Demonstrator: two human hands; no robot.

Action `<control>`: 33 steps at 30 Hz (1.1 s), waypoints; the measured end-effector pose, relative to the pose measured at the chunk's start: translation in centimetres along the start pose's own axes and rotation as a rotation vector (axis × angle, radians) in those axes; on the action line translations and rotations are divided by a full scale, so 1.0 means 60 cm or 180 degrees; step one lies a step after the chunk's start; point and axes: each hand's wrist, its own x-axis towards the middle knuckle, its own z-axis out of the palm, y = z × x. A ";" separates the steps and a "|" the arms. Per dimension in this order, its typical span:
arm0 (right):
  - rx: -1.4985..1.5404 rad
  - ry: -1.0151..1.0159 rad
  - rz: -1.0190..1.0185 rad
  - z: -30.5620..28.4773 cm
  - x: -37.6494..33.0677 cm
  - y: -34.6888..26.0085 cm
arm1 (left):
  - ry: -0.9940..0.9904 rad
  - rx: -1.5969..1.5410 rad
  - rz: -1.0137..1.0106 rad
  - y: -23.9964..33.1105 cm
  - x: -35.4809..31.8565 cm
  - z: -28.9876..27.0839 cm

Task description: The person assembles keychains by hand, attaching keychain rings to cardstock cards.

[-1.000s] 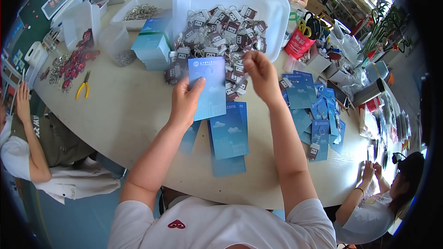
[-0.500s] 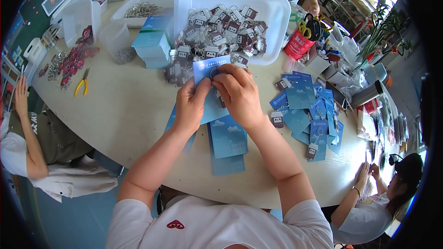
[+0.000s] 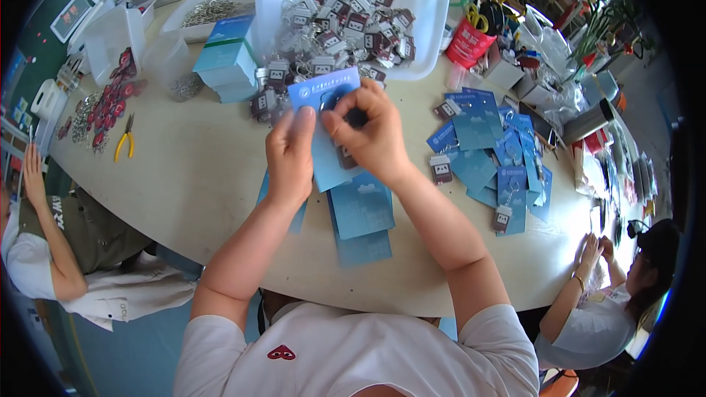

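Note:
Upright in my left hand (image 3: pixel 289 156) is a blue backing card (image 3: pixel 307 91), gripped along its left edge with the thumb on its front. My right hand (image 3: pixel 380 132) is curled in front of the card, thumb and fingertips pinched at the metal ring of a keychain (image 3: pixel 346 156). The keychain's brown-and-white charm lies against the card, partly hidden by my right fingers. Below my hands, more blue cards (image 3: pixel 362 209) lie overlapping on the table. To the right is a spread of cards with keychains attached (image 3: pixel 474 121).
A white tub (image 3: pixel 434 29) of keychains stands ahead, beside a banded card stack (image 3: pixel 224 59). Yellow-handled pliers (image 3: pixel 126 140) and red charms (image 3: pixel 114 106) lie left. At the right are a red holder (image 3: pixel 469 44) and a dark cylinder (image 3: pixel 588 121). Other people sit around the table.
The card has moved slightly left and nearer to me in view. My right fingers have opened into a looser curl, showing more of the ring. The whole view has shifted a little.

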 end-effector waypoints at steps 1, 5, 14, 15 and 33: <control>-0.0035 -0.0073 0.0227 -0.018 0.011 0.013 | -0.0200 0.0127 -0.0171 0.002 0.006 -0.006; -0.0757 0.0521 0.0787 -0.182 0.061 0.064 | -0.0823 0.3168 0.0700 -0.014 0.030 -0.031; -0.3006 0.0876 0.1005 -0.385 0.025 0.125 | -0.1677 0.3701 0.0005 -0.009 0.011 -0.021; -0.2617 0.0514 0.1229 -0.348 0.038 0.114 | -0.1740 0.3567 -0.0368 -0.012 0.014 -0.026; -0.2405 -0.1797 0.0957 -0.084 0.014 0.121 | -0.1694 0.1915 -0.1648 -0.032 0.041 -0.059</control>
